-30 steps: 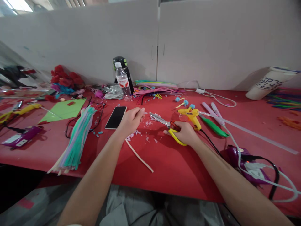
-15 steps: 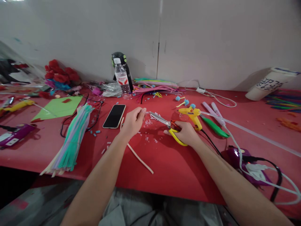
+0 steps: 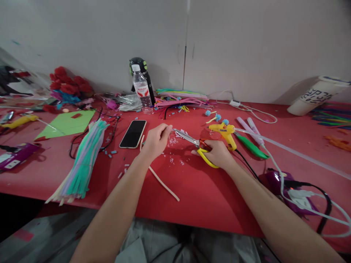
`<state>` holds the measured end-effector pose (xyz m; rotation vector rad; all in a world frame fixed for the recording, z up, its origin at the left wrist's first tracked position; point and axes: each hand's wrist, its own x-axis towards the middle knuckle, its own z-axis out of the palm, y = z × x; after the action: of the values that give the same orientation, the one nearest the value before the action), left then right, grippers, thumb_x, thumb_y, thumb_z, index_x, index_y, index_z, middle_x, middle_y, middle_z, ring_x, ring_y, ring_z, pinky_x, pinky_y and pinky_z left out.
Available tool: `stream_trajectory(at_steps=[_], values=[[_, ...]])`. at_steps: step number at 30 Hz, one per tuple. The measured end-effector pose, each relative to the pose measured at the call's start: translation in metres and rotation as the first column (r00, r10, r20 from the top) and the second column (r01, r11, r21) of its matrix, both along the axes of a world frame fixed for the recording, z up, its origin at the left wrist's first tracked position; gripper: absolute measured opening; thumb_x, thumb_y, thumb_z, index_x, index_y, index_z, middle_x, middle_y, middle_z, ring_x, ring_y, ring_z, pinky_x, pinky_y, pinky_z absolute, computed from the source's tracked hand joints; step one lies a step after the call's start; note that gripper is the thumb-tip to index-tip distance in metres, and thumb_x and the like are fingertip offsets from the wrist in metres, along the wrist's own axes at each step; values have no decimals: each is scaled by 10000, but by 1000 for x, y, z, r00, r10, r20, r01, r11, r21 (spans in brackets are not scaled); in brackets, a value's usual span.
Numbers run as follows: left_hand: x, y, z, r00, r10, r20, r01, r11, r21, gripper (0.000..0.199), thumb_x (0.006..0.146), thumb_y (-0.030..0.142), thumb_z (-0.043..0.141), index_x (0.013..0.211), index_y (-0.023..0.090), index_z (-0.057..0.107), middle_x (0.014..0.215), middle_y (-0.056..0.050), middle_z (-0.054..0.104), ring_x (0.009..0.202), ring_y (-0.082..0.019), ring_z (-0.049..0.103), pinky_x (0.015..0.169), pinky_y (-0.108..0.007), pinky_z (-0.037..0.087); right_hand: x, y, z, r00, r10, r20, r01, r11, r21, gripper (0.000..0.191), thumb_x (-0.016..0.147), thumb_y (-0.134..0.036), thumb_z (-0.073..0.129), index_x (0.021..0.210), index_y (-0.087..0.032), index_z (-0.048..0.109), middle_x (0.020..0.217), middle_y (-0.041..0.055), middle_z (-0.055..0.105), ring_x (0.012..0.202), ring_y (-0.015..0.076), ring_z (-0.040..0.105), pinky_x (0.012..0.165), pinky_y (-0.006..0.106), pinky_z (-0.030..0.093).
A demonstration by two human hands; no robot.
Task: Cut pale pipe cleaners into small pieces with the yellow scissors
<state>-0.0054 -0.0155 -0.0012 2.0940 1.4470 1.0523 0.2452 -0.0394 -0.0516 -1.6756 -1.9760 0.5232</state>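
Head camera: scissors and snippings at a red table

Thumb and forefinger of the left hand [image 3: 157, 141] are pinched together beside the tip of the scissors [image 3: 186, 136]; I can't make out whether anything is between them. The right hand [image 3: 218, 153] is curled round the yellow and orange handles, its fingers partly closed, and the blades look shut or nearly so. Tiny pale scraps [image 3: 172, 140] lie scattered below the blades, and a cream stem [image 3: 164, 185] runs out from under the left wrist.

On the clear bottle [image 3: 142, 90] is a red and white label, its lettering too small for me to read. Dark characters mark the tilted white cup [image 3: 311, 97], also unreadable, and its lid hides the inside. The bottle stands upright, white cap on, in front of a black flask [image 3: 149, 86].

Across the red table [image 3: 197, 197] lie a phone [image 3: 133, 134], a bundle of green and lilac stems [image 3: 85, 162] and a yellow glue gun [image 3: 225, 134]. Behind rises a pale grey partition [image 3: 246, 47] with an upright seam.
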Motion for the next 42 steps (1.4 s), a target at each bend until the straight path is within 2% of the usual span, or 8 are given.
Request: stream_trajectory(at_steps=[4,8,11,15,23,28,34,42], values=[[-4,3,-2,1000,-5,30,5,1000,-23,415,978,487,386,746,180,541,666,-5,588,614,-126,531,617,-251,385,0,0,0,1000,-6,-16,6,1000,-20,563,664,-701,659,589,-200,412,522,-38,392,515,99,329,476,239,254],[-18,4,0,995,-61,84,73,986,-150,446,972,499,391,724,171,565,693,-30,636,650,-141,582,659,-260,429,-1,-1,-1,998,-35,-48,34,999,-22,533,669,-682,670,626,-200,447,539,-44,400,518,96,334,479,233,264],[-28,2,2,990,-137,-20,127,955,-267,458,965,486,404,716,168,619,753,-46,692,721,-160,621,716,-272,440,-1,0,-2,999,-38,-38,37,999,-23,523,664,-673,676,630,-199,458,542,-42,415,518,98,341,480,237,262],[-31,0,2,966,-216,-140,149,913,-379,435,934,467,441,663,184,629,705,-34,697,652,-165,617,662,-277,435,-1,0,-3,999,-31,-34,30,999,-27,506,668,-661,674,636,-201,465,551,-38,430,522,101,356,485,238,272],[-39,3,-1,924,-285,-257,138,872,-470,410,880,465,485,583,202,587,617,-32,676,551,-166,585,531,-265,380,-1,-1,1,999,-31,-28,30,999,-37,502,672,-658,668,633,-203,461,549,-34,432,525,105,355,496,243,282],[-52,2,6,914,-317,-252,122,808,-576,439,883,492,476,569,205,585,549,-19,641,514,-160,557,529,-267,380,-1,-1,3,999,-23,-31,22,999,-38,494,674,-656,665,635,-201,476,553,-29,452,525,105,359,498,245,285],[-47,-1,12,950,-265,-168,178,896,-408,430,931,485,428,707,193,649,759,-35,703,702,-171,620,680,-272,433,-1,0,0,1000,-18,-26,17,999,-38,492,675,-654,667,641,-199,481,554,-29,451,528,105,360,500,242,284],[-42,0,3,914,-286,-290,134,883,-449,419,921,480,434,681,187,613,680,-21,670,633,-165,589,617,-272,378,-1,0,1,1000,-10,-28,9,999,-33,498,674,-653,669,638,-197,471,546,-37,435,524,99,350,496,237,273]])
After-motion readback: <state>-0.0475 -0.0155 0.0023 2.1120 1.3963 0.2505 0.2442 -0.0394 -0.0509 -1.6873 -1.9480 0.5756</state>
